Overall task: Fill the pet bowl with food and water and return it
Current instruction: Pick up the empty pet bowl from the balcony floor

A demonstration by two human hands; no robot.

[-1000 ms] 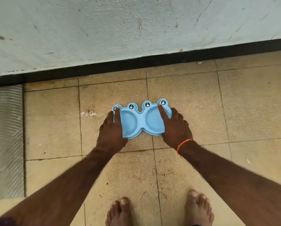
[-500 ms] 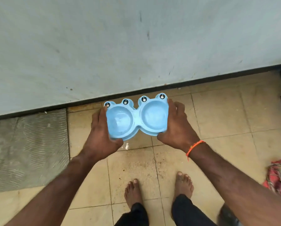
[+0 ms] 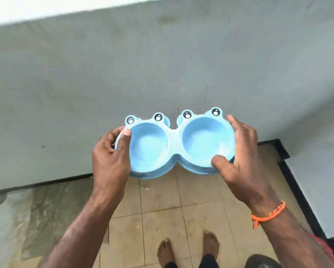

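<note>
Bare feet [image 3: 189,248] stand on beige floor tiles [image 3: 162,200] at the bottom centre of the frame, with a dark rounded object [image 3: 262,262], too cut off to identify, at the lower right and a strip of red cloth [image 3: 324,246] beside it. Above them, two forearms reach up the middle of the picture; an orange thread bracelet [image 3: 268,214] circles the right wrist. The left hand [image 3: 112,159] grips the left end of a light blue double pet bowl [image 3: 173,144], thumb laid along the rim and fingers curled beneath. The right hand [image 3: 237,157] holds the right end, thumb pressed on the near rim and fingers wrapped round the far side. The bowl is held level in the air at the centre of the frame, well above the floor, both round wells showing bare blue plastic, four cartoon frog eyes on its far edge. Beyond it rises a stained grey wall [image 3: 162,64] edged by a black skirting band [image 3: 297,190]; a ribbed grey floor patch [image 3: 36,209] lies at the lower left.
</note>
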